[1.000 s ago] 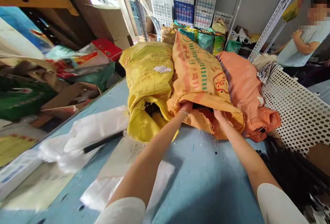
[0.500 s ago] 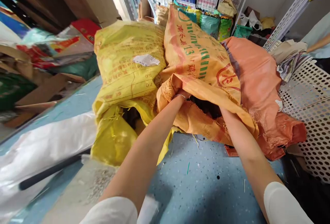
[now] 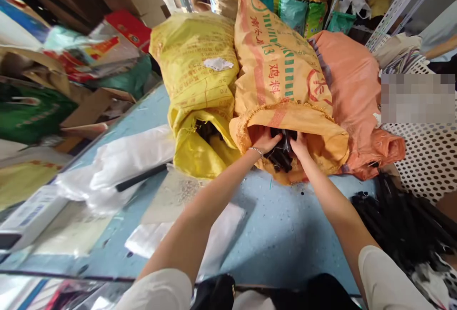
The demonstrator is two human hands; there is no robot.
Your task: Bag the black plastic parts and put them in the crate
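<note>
My left hand (image 3: 263,141), with a beaded bracelet at the wrist, reaches into the mouth of an orange woven sack (image 3: 282,79). Facing it from the other side is my right hand (image 3: 299,147). Between them lie dark, shiny black pieces (image 3: 280,157), and both hands close on these with the thumbs on top. The inner fingers are partly hidden in the sack's shadow. Left of it leans a yellow woven sack (image 3: 200,72), its open mouth showing dark contents. A reddish-orange sack (image 3: 353,81) rests against the right side.
Blue surface (image 3: 278,234) lies under the sacks. White plastic bags (image 3: 132,157) and a black bar (image 3: 143,177) are on the left. At right stand a perforated white basket (image 3: 424,157) and a heap of black strips (image 3: 403,215). Colourful packets (image 3: 293,15) line the back.
The orange sack's mouth has opened wider, exposing black pieces. Both hands, earlier hidden inside, now show at the opening. The view has shifted, showing more of the near surface.
</note>
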